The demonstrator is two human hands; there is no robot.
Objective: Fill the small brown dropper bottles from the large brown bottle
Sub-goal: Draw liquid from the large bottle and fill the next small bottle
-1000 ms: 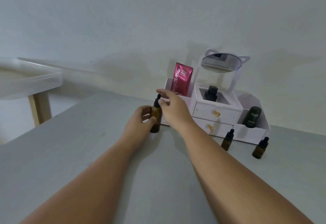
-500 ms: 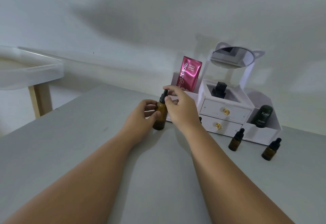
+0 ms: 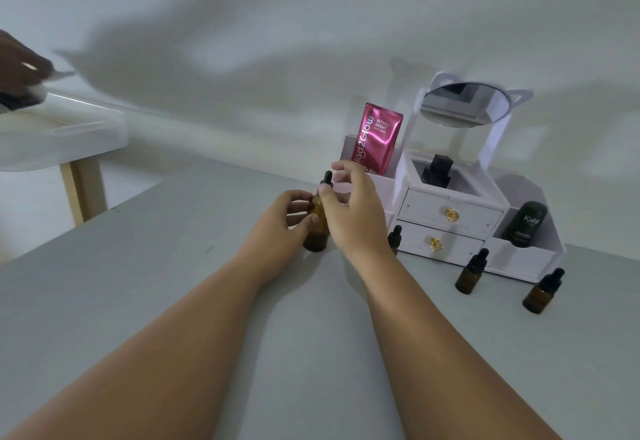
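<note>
The large brown bottle (image 3: pixel 317 231) stands upright on the grey table (image 3: pixel 173 301), topped by a black dropper cap (image 3: pixel 326 179). My left hand (image 3: pixel 282 221) wraps its body from the left. My right hand (image 3: pixel 353 207) pinches the cap's collar with thumb and fingers. Three small brown dropper bottles with black caps stand to the right: one (image 3: pixel 394 238) partly hidden behind my right wrist, one (image 3: pixel 471 271) in front of the drawers, one (image 3: pixel 543 291) furthest right.
A white organiser (image 3: pixel 446 228) with two drawers, a round mirror (image 3: pixel 467 104), a pink serum sachet (image 3: pixel 376 138), a black bottle and a dark green tube (image 3: pixel 525 223) stands by the wall. A white side table (image 3: pixel 62 134) is at left, with another person's hand (image 3: pixel 17 69) above it.
My right hand has shifted its grip on the dropper cap while the left hand stays on the bottle. The view has moved slightly left. A person's hand has appeared at the far left.
</note>
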